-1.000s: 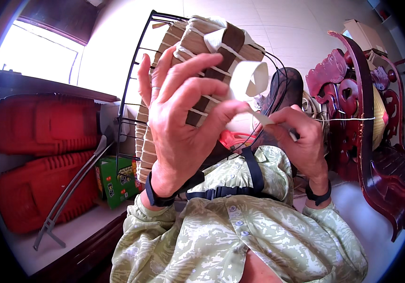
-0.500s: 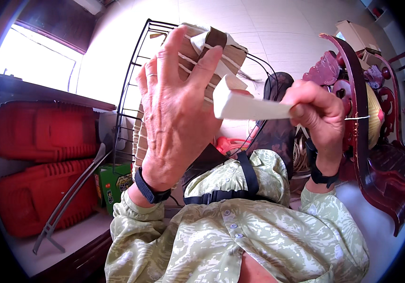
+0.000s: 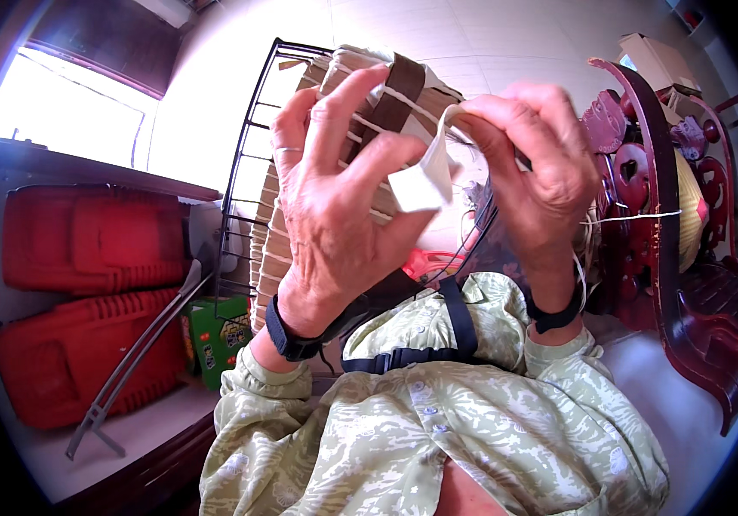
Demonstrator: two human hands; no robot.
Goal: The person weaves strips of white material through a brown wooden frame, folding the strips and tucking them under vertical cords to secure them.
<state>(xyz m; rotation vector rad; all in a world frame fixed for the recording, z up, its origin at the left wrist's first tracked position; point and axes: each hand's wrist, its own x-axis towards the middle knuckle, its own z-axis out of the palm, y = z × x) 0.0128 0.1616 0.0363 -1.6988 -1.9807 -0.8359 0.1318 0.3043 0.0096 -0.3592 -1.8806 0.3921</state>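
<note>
Strip (image 3: 432, 176) slants down-left from right hand (image 3: 541, 159)

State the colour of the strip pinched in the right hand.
The strip is plain off-white, showing best in the head view.

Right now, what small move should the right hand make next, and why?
Probably the right hand should gently draw the white strip straighter: it pinches the upper end, while the strip hangs bent beside the left hand, whose fingers are spread.
</note>
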